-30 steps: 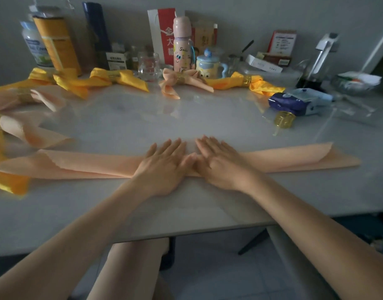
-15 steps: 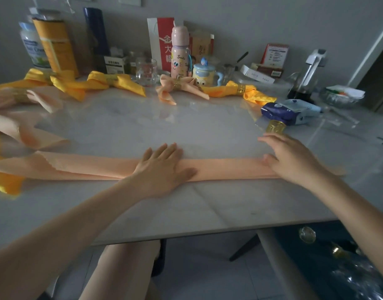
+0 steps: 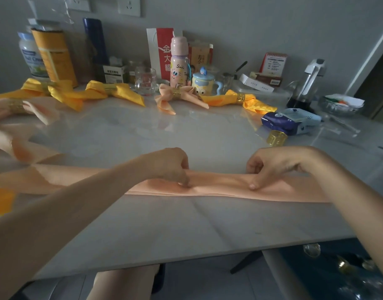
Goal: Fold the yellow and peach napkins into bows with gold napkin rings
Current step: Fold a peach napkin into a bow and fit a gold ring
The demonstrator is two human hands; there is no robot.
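No longer pressing flat, the left hand [image 3: 166, 165] and right hand [image 3: 273, 165] each grip the peach napkin [image 3: 218, 185] in a pinch, on the worktop [image 3: 186, 230] just nearer than the loose gold napkin ring [image 3: 277, 138], likely starting the bow loops.

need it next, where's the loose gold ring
Head view: the loose gold ring sits right of centre, beside the blue packet, beyond the right hand.

your right hand [image 3: 270, 165] has moved back toward centre; both it and your left hand [image 3: 169, 165] now pinch the peach napkin strip [image 3: 218, 185] instead of pressing flat.
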